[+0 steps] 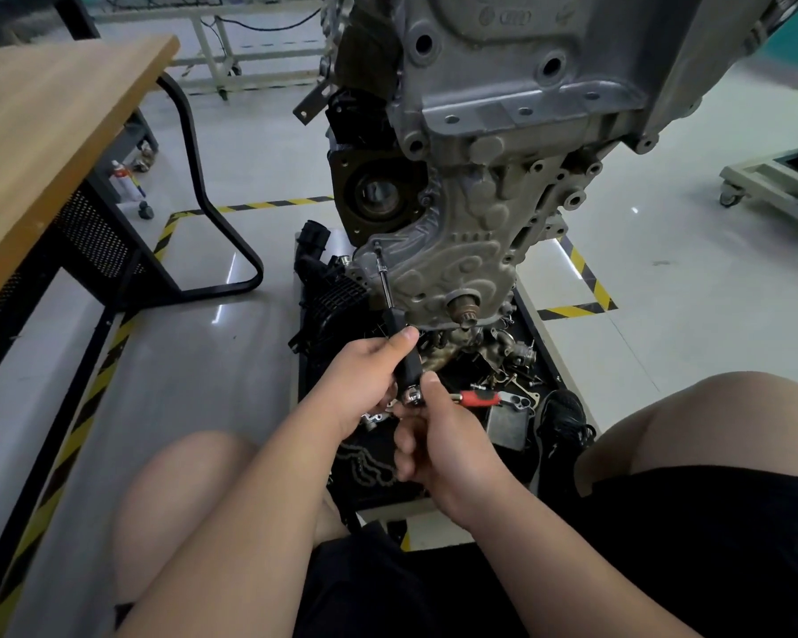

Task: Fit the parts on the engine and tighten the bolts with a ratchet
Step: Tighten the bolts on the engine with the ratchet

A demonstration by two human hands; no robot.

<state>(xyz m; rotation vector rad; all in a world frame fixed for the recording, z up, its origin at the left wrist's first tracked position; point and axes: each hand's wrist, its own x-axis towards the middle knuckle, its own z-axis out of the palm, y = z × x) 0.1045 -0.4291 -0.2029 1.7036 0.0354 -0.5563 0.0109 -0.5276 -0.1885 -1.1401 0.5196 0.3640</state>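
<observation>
The left hand (365, 377) grips the black handle of a long driver (405, 356), thumb laid along its upper side. The driver's thin steel shaft runs up and slightly left from that hand, and its tip sits on a bolt (378, 245) at the left edge of the engine's grey cast cover (457, 255). The right hand (438, 446) sits just below and to the right of the left one, almost touching it. Its fingers are curled and its thumb presses on the chrome head of the ratchet (474, 398), which meets the lower end of the driver's handle. The ratchet's red-and-black grip sticks out to the right past the thumb.

The engine (503, 108) hangs upright above both hands, over a black tray (547, 356) of loose metal parts, and a chain (369, 462) lies there under the wrists. A black shoe (565, 423) rests on the tray's right side.

A mark of linked rings (510, 16) is cast near the top of the engine, and the characters beside it are too blurred to read. A white bottle with a red cap (121, 176) stands under the wooden surface (42, 131) at the left, and its label cannot be read.
</observation>
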